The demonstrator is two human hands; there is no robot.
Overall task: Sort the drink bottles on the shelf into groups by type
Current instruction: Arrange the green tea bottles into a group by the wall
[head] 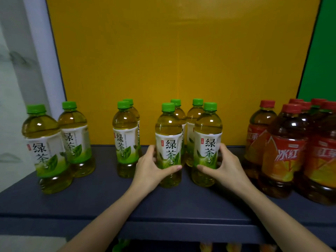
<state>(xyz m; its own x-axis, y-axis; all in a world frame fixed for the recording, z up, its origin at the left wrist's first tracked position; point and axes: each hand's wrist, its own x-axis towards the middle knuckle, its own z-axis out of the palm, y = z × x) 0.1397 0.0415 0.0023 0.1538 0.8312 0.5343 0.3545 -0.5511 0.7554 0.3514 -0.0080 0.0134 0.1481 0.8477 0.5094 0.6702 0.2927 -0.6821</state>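
We judge the sorting to be largely done by type, with tidying left. On the shelf every green-capped bottle stands left of every red-capped one, and no bottle is among the wrong kind as far as we can see. The red tea bottles are packed close together at the right end (how many stand behind the front ones we cannot tell). The green tea is still in three loose clumps: a far-left pair by the shelf's edge, a middle pair standing one behind the other, and a centre cluster of four. The left hand grips the front-left green tea bottle of that cluster, thumb across the lower label and fingers curled round its far side. The right hand grips the front-right green tea bottle the same way. Both bottles stand upright on the shelf, just beside each other, with two more just behind them. What remains, in our view, is closing the gaps so the green tea forms one group, well apart from the red.
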